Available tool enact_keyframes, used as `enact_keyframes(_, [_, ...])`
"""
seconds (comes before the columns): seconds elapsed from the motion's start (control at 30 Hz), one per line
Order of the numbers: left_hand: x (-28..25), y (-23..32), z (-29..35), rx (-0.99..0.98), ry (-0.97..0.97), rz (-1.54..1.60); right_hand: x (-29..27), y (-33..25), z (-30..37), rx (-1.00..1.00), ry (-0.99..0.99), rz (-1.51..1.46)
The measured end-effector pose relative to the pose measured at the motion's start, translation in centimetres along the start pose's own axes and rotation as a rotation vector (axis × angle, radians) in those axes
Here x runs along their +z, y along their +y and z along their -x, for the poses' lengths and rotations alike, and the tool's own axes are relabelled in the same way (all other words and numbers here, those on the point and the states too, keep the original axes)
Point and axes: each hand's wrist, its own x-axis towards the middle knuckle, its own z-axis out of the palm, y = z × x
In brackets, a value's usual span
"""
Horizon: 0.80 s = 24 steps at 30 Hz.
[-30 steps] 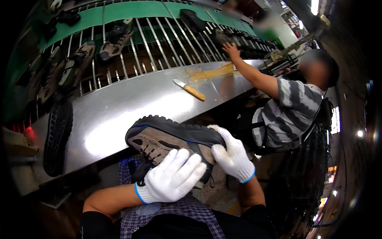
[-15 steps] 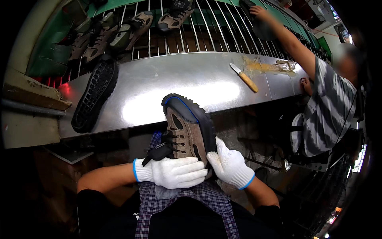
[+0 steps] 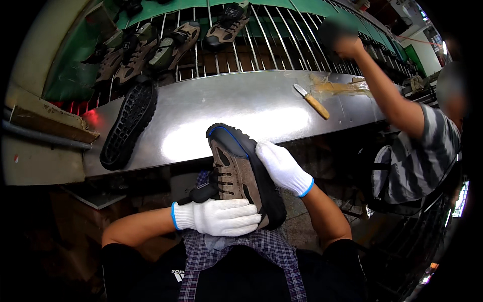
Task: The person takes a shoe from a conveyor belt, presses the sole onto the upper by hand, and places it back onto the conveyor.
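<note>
A brown and black shoe with a thick black sole is tilted on its side before my body, toe pointing away. White gloves with blue cuffs cover my hands. My left hand is closed over the upper near the heel, fingers across its side. Against the sole edge near the toe, my right hand grips the shoe with fingers pressed together. Black laces and a dark flap hang at the shoe's left. A separate black sole lies on the metal bench at the left.
A wooden-handled knife lies on the bench beside a taped patch. Beyond the bench, several shoes rest on a rack of metal bars. At the right, a co-worker reaches over the rack holding a dark, blurred object.
My right hand has moved from near the heel up along the sole toward the toe. My left hand stays on the shoe. The co-worker's far hand came off the bench.
</note>
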Motion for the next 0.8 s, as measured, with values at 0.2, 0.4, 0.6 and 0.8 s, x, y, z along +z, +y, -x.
enact_keyframes(0.2, [2.3, 1.0, 0.8, -0.039, 0.013, -0.179, -0.7, -4.3, 4.7, 0.036, -0.073, 0.744])
enact_keyframes(0.4, [0.8, 1.0, 0.6, -0.057, -0.005, -0.216, -3.2, -2.4, 6.2, 0.180, -0.293, 0.303])
enact_keyframes(0.6, [0.4, 0.7, 0.7, -0.049, 0.009, -0.096, -3.9, -0.2, 1.9, 0.229, -0.464, -0.150])
enact_keyframes(0.8, [0.8, 1.4, 0.7, -0.100, 0.069, -0.110, -4.3, -4.4, 0.5, 0.008, -0.499, 0.497])
